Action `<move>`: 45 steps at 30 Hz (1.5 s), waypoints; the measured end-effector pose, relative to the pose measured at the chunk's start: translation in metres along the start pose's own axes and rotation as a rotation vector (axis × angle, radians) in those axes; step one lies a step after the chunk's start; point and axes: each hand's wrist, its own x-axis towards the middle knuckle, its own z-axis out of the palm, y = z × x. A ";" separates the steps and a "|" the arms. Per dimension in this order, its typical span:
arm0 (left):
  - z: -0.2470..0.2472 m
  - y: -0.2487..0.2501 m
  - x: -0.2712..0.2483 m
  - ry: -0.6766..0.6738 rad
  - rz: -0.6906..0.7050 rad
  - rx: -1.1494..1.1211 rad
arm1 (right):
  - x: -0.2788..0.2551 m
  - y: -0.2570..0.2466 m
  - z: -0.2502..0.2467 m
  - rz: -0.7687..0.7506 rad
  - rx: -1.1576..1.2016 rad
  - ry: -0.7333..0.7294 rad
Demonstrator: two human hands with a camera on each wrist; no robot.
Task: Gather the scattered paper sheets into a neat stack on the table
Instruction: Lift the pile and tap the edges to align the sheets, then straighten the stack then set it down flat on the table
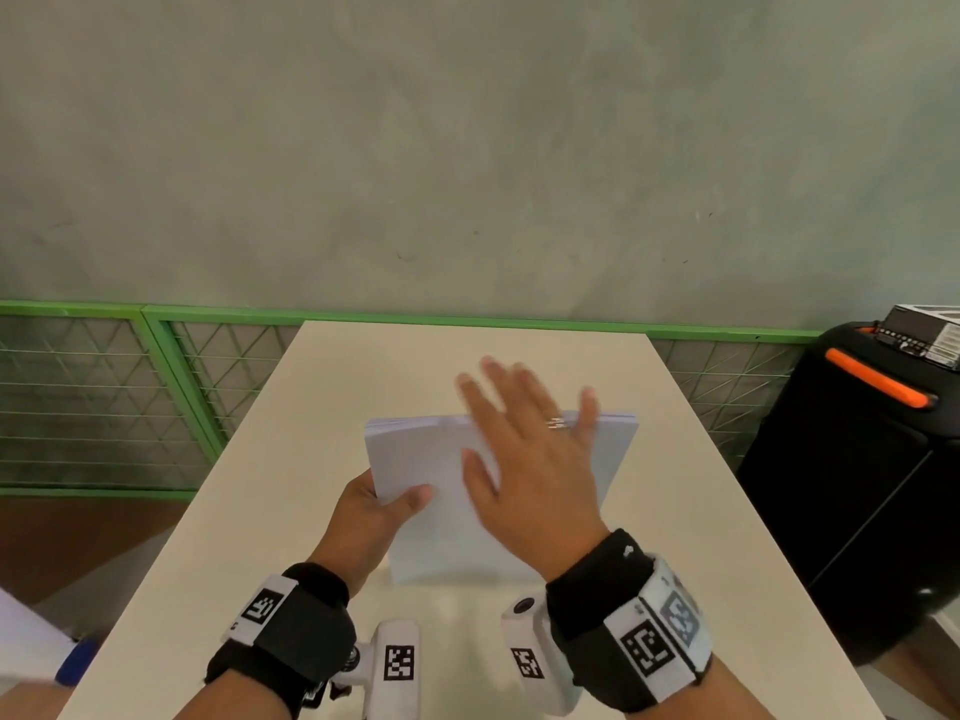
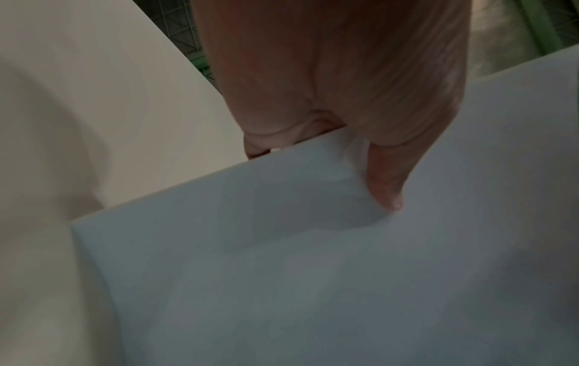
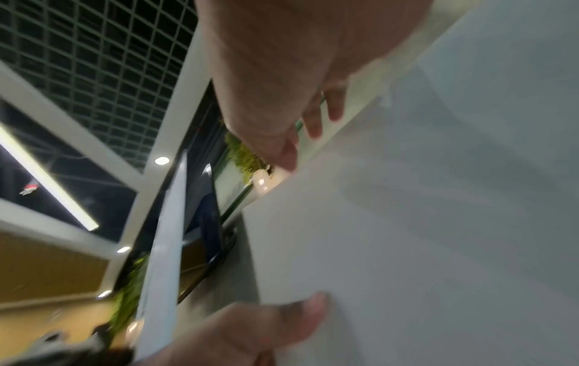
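The left hand (image 1: 371, 517) forms the grip: thumb on top, fingers beneath, pinching the left edge of the white paper stack (image 1: 447, 511). The right hand (image 1: 530, 459) hovers open above the stack, fingers spread. The stack's near edge rests on the cream bench (image 1: 270, 459).

A green-framed wire mesh fence (image 1: 104, 387) runs along the grey wall (image 1: 467, 148). A black case (image 1: 852, 485) with an orange handle (image 1: 878, 377) stands at right.
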 end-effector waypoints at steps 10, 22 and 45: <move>0.002 0.006 0.002 0.035 0.097 -0.046 | -0.059 0.075 0.005 0.946 1.254 0.085; 0.005 0.016 0.000 0.027 0.176 -0.066 | -0.065 0.072 0.018 0.815 1.337 -0.001; 0.003 0.016 -0.002 0.024 0.076 0.011 | -0.062 0.096 0.051 0.893 1.178 -0.254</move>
